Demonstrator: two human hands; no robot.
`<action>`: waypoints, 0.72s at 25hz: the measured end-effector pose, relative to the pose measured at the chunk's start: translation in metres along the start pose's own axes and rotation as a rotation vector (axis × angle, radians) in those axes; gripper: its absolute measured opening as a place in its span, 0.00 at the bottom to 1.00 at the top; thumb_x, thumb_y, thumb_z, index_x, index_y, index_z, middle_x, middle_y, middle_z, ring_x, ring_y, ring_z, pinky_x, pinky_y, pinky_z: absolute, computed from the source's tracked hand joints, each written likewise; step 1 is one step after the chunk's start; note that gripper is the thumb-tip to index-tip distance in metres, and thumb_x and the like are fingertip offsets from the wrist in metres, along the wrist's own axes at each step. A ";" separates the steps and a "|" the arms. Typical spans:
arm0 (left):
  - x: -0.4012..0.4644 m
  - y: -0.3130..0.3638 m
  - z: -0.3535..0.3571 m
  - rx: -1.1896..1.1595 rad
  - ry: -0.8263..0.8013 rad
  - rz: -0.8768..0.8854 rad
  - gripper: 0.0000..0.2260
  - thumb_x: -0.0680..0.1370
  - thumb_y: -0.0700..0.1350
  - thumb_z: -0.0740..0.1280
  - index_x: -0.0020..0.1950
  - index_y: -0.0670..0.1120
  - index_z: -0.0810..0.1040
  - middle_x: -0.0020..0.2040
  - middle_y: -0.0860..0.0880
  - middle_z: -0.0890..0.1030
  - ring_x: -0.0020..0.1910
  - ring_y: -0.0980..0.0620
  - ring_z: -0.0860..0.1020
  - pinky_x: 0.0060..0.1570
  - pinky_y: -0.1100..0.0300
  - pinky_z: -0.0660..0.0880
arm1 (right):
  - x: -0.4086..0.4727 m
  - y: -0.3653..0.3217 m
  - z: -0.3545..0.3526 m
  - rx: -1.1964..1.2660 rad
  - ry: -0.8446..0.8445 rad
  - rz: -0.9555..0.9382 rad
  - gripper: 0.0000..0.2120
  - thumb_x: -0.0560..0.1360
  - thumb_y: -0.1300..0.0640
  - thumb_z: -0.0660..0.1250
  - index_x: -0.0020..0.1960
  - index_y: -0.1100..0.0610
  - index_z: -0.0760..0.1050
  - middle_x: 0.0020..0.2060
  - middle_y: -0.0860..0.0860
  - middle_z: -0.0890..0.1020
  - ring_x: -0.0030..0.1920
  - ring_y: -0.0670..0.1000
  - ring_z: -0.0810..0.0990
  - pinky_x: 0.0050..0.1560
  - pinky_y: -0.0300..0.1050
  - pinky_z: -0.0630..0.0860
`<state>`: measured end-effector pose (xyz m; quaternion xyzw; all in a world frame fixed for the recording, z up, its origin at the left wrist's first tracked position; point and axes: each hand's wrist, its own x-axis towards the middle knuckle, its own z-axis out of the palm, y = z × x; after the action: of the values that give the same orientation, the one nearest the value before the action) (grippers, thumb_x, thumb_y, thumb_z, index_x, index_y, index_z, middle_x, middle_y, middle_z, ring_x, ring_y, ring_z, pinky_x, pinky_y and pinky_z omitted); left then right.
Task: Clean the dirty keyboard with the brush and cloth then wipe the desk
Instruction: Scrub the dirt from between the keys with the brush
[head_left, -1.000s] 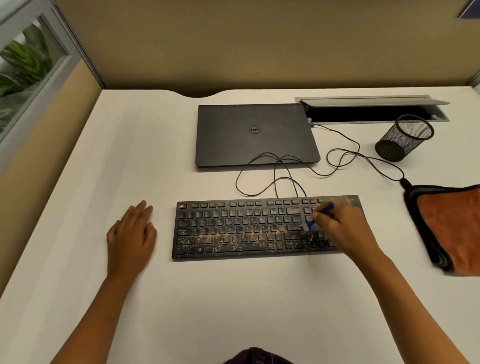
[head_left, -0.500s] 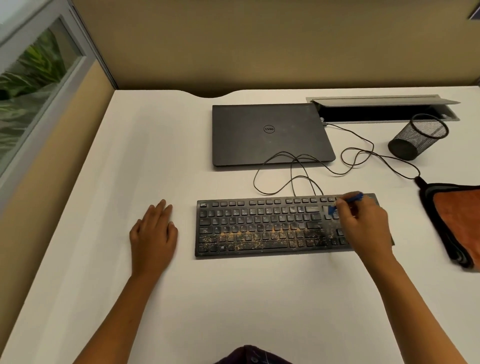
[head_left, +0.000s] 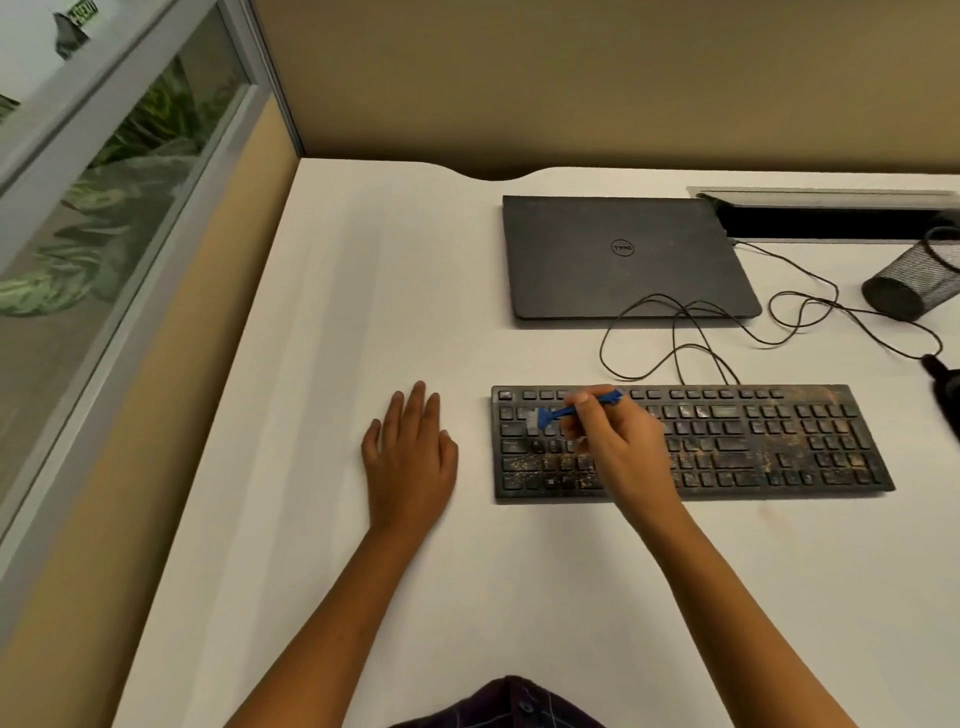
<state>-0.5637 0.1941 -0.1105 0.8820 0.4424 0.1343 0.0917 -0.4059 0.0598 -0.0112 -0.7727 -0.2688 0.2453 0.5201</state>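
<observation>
blue brush (head_left: 576, 410), black speckled keyboard (head_left: 727, 447), white desk (head_left: 363, 312)

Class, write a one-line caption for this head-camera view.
Right hand sweeps small blue brush across dusty black keyboard; left hand rests flat.

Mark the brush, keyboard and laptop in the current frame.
blue brush (head_left: 558, 414), head view, on the handle near the bristle head.
keyboard (head_left: 769, 447), head view, on the dusty keys right of the hand.
Dell laptop (head_left: 622, 248), head view, on the lid logo.

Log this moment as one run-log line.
step: brushing keys | right hand: grips blue brush on keyboard left end | left hand: flat on desk | grime: remains
</observation>
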 end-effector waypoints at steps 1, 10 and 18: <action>0.000 -0.001 0.000 -0.006 -0.005 -0.001 0.22 0.78 0.48 0.52 0.68 0.44 0.75 0.72 0.45 0.72 0.71 0.43 0.70 0.64 0.43 0.67 | 0.000 -0.001 0.010 -0.059 -0.034 -0.037 0.08 0.79 0.53 0.60 0.45 0.51 0.77 0.36 0.53 0.83 0.39 0.55 0.81 0.42 0.57 0.80; 0.000 -0.003 0.001 -0.030 0.001 0.000 0.22 0.79 0.48 0.52 0.68 0.45 0.75 0.73 0.46 0.72 0.72 0.44 0.69 0.64 0.44 0.67 | -0.004 0.010 0.032 -0.306 -0.104 -0.069 0.09 0.80 0.55 0.59 0.45 0.55 0.76 0.33 0.51 0.83 0.35 0.53 0.81 0.38 0.58 0.78; 0.000 -0.003 0.001 -0.024 0.021 -0.012 0.22 0.78 0.48 0.52 0.68 0.45 0.76 0.72 0.47 0.72 0.72 0.45 0.69 0.63 0.44 0.66 | -0.006 0.010 0.015 -0.206 0.077 -0.075 0.09 0.79 0.54 0.59 0.42 0.50 0.74 0.31 0.52 0.82 0.34 0.58 0.80 0.37 0.63 0.78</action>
<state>-0.5649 0.1959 -0.1125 0.8767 0.4469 0.1483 0.0984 -0.4185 0.0624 -0.0252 -0.8201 -0.3013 0.1670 0.4569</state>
